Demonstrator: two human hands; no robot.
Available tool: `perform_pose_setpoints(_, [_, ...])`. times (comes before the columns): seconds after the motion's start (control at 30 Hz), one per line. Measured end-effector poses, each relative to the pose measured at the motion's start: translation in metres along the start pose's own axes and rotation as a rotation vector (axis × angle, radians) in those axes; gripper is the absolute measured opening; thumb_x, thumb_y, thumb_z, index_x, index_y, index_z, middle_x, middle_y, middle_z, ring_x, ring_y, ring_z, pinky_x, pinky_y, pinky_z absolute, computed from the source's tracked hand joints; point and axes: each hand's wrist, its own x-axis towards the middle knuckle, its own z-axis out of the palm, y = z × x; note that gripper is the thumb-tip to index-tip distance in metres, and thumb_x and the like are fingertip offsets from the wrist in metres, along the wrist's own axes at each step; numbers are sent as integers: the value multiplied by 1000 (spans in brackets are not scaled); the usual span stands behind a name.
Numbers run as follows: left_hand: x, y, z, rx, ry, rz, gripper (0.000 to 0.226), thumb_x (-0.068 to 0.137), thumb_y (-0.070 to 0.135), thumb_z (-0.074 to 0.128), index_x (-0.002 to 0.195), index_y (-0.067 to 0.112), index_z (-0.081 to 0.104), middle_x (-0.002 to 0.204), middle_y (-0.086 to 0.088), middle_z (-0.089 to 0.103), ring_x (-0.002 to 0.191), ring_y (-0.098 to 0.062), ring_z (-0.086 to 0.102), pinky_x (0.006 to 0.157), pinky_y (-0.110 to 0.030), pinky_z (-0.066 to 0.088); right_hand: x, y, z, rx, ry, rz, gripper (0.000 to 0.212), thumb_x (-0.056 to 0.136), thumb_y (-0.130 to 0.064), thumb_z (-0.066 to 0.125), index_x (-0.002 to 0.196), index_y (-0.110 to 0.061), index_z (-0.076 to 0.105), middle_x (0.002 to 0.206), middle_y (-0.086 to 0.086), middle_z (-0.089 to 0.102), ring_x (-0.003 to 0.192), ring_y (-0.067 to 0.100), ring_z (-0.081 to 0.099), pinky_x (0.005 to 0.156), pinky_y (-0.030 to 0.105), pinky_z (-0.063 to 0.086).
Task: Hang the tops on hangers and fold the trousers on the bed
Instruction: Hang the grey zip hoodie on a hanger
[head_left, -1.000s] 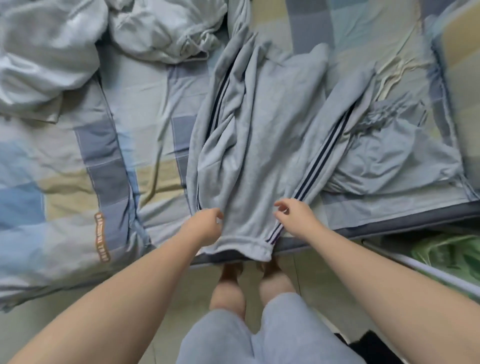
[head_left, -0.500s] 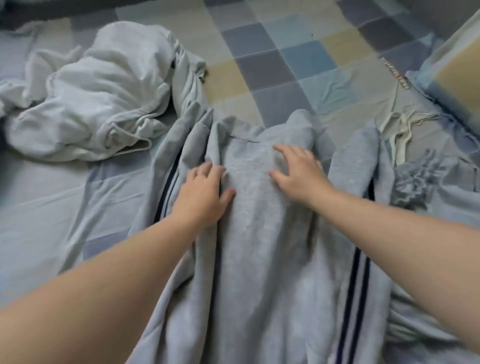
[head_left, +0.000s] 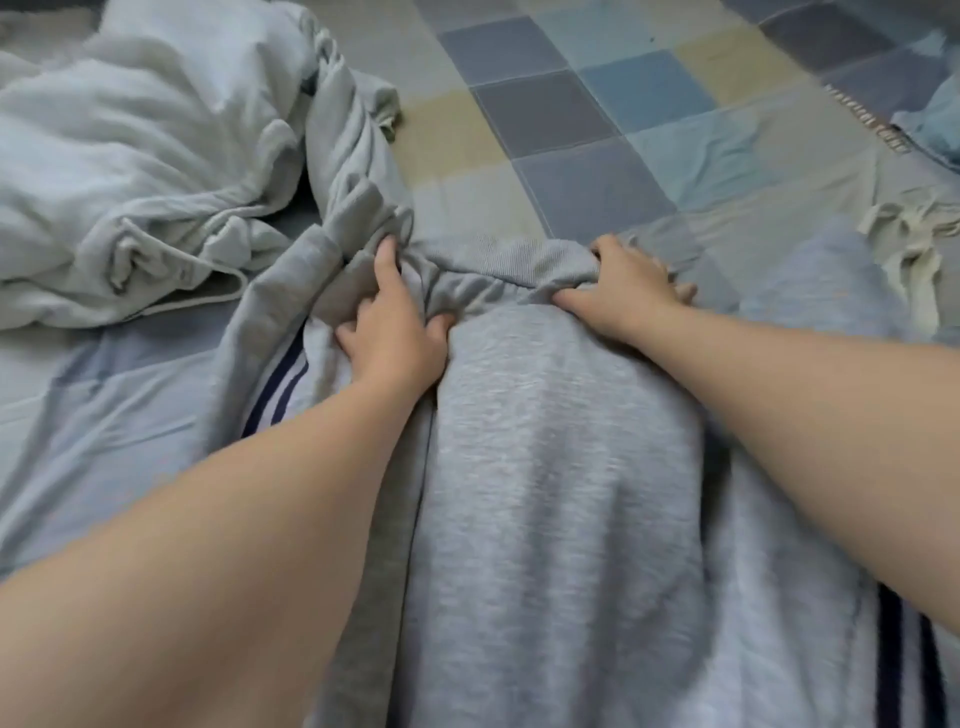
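Left hand (head_left: 395, 332): fingers curled into the bunched cloth at the top of the grey trousers (head_left: 545, 467). The index finger lies straight along a fold and the thumb is dug into the gathers. It is holding, not lying flat.

Right hand (head_left: 628, 291): thumb tucked under the ribbed waistband (head_left: 519, 262), fingers over the top of it. That is a pinch on the band's edge.

The two hands are apart, with the waistband running between them. From both hands back toward me the trousers lie spread on the bed (head_left: 571, 130), my forearms over them.

Navy side stripes (head_left: 275, 384) show just below the left hand, to its outer side. Another pair runs under the right forearm.

Further out to the left of the left hand I see a crumpled pale garment (head_left: 130, 182) in a heap, touching the trouser cloth as far as I can tell.

Beyond the right hand is checked bed cover. Off to its right lies a scrap of cream cloth (head_left: 914, 249), kind unclear.
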Motion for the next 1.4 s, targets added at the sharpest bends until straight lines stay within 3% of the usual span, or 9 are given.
perform_pose_setpoints(0.1, [-5, 4, -15, -55, -152, -99, 70, 86, 20, 66, 146, 29, 29, 137, -1, 55, 131, -29, 50, 113, -49, 31, -1, 2, -25, 101, -78, -38, 23, 82, -28, 67, 97, -22, 51, 115, 15, 65, 102, 35, 59, 78, 35, 42])
perform_pose_setpoints(0.27, [-108, 21, -47, -96, -214, -101, 33, 78, 6, 53, 105, 24, 48, 96, 0, 61, 102, -32, 59, 96, -50, 45, -80, 14, -74, 109, 15, -61, 16, 85, -15, 58, 91, -19, 44, 93, 12, 56, 82, 33, 49, 68, 36, 35])
perform_pose_setpoints(0.63, [-334, 132, -278, -327, -219, -138, 35, 75, 16, 55, 103, 13, 76, 101, -1, 71, 102, -20, 64, 89, -29, 49, -335, -9, -319, 13, 61, -460, 22, 54, -10, 52, 74, -16, 59, 147, 7, 51, 141, 35, 34, 107, 48, 22])
perform_pose_setpoints(0.8, [-391, 202, -413, -500, -53, -168, 21, 85, 4, 59, 83, 23, 69, 78, 7, 68, 76, 1, 64, 72, -24, 53, -449, -45, -443, 184, -3, -533, 12, 67, -17, 42, 74, -15, 52, 73, 3, 60, 87, 36, 61, 85, 37, 35])
perform_pose_setpoints(0.9, [-409, 233, -483, -608, 110, -66, 24, 93, 7, 63, 73, 15, 52, 66, 0, 53, 61, 3, 46, 59, -30, 43, -500, -78, -504, 356, -3, -652, 28, 76, -14, 52, 76, -31, 29, 66, -7, 38, 73, 27, 48, 68, 30, 30])
perform_pose_setpoints(1.0, [-419, 263, -540, -702, 175, 59, 21, 98, 9, 61, 86, 16, 46, 75, -1, 47, 65, -3, 42, 64, -31, 38, -534, -109, -560, 449, 143, -791, 26, 86, -19, 56, 80, -28, 32, 63, -13, 30, 62, 13, 38, 90, 23, 38])
perform_pose_setpoints(1.13, [-441, 305, -601, -668, -142, 462, 54, 85, 2, 60, 131, 27, 49, 106, -1, 61, 87, -4, 59, 78, -22, 48, -575, -142, -628, 634, 128, -778, 17, 94, -21, 68, 87, -18, 52, 66, -6, 52, 61, 9, 52, 59, 23, 42])
perform_pose_setpoints(1.23, [-453, 322, -631, -641, -418, 599, 53, 82, 9, 58, 130, 33, 61, 129, 1, 63, 123, -15, 57, 105, -37, 44, -602, -165, -660, 682, 167, -812, 5, 93, -14, 68, 96, -18, 66, 81, -2, 68, 78, 19, 65, 74, 39, 52])
perform_pose_setpoints(1.4, [-477, 343, -656, -756, -434, 711, 33, 90, 36, 59, 90, 4, 64, 78, -7, 56, 78, -14, 50, 69, -34, 43, -644, -174, -683, 733, 301, -712, 3, 89, -20, 72, 90, -20, 69, 80, -2, 68, 79, 17, 64, 77, 40, 52])
